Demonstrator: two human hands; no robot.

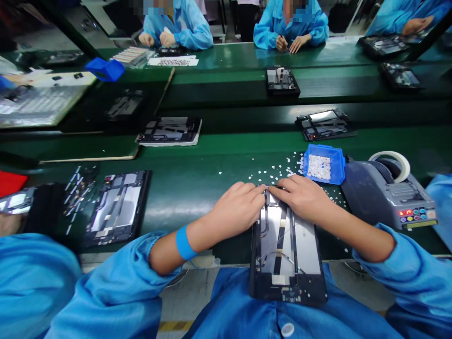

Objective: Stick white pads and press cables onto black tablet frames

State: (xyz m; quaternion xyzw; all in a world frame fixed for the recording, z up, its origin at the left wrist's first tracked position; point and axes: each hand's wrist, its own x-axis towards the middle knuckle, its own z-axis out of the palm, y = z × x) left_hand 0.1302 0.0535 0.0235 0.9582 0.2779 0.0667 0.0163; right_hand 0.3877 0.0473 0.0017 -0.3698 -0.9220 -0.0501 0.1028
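An opened tablet (306, 242) with its inner parts showing lies in front of me, its near end jutting past the table edge towards my body. My left hand (240, 205) is closed at the tablet's far left corner, fingertips on a small part there. On the far right corner, my right hand (303, 195) presses with bent fingers, its fingertips close to the left ones. What lies under the fingertips is too small to make out. Thin wires cross the tablet's silver battery area. Past my right hand stands a blue bin (326, 176) of small white pieces.
A grey tape dispenser (384, 193) stands at the right. White bits (273, 172) are scattered beyond my hands. Other opened tablets lie at the left (118, 207) and along the line (169, 130). Loose strips (79, 188) lie far left. Co-workers in blue sit opposite; a blue sleeve (35, 278) is at left.
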